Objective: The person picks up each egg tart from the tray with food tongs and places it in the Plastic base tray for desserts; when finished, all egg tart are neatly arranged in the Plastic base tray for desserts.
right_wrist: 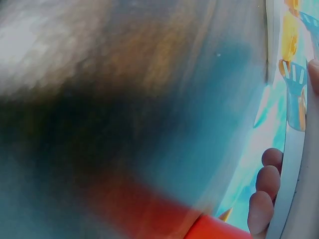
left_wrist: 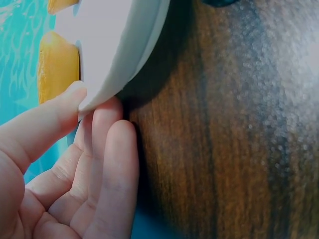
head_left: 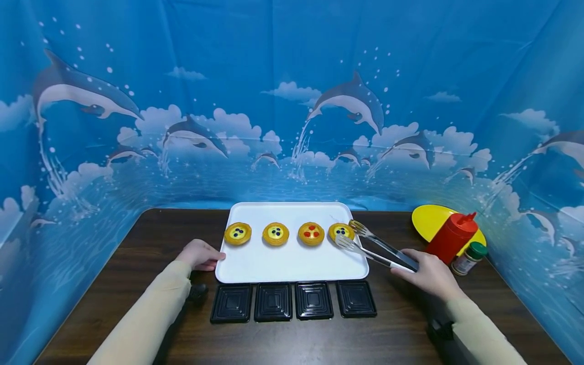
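Observation:
A white tray (head_left: 287,266) holds a row of round egg tarts. Its left edge is pinched by my left hand (head_left: 201,255); in the left wrist view the thumb lies on the rim and the fingers are beneath. My right hand (head_left: 429,276) grips metal tongs (head_left: 388,248), whose tips stand around the rightmost tart (head_left: 341,230), still on the tray. Dark blue dots top this tart, the leftmost tart (head_left: 238,233) and the tart beside it (head_left: 276,233); another tart (head_left: 311,233) has red pieces. Whether the tong tips touch the tart is unclear.
Black square plastic trays (head_left: 274,302) line the table in front of the white tray. Right of the tongs stand a tilted-looking red squeeze bottle (head_left: 452,237), a green-capped jar (head_left: 469,258) and a yellow plate (head_left: 429,220). A dolphin-print curtain (head_left: 292,101) surrounds the dark wooden table (head_left: 182,329).

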The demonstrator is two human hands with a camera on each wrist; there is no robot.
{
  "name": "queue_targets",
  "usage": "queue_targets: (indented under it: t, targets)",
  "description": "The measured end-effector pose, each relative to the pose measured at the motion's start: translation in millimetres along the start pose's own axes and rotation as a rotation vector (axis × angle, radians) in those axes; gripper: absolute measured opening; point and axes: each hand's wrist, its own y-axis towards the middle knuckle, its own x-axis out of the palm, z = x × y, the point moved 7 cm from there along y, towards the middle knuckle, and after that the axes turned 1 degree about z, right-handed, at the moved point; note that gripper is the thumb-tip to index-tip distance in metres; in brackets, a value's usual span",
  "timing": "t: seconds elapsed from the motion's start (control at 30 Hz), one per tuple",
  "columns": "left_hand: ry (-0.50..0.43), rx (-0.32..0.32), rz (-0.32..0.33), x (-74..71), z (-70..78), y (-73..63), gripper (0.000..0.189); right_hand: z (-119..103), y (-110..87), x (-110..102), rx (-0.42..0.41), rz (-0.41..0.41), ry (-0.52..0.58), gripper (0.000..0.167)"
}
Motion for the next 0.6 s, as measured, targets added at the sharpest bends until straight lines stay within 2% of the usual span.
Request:
queue_targets:
  t: [0.27,0.6]
  targets:
    - [0.009,-0.003,0.007,0.1,-1.6,-0.6,0.031,-4.4,4.5,1.7,0.003,-0.010,-0.016,0.074]
    - [0.001,0.008,-0.003,-0.7,-2.8,1.7,0.031,-3.4,4.8,2.4,0.007,-0.014,0.026,0.075]
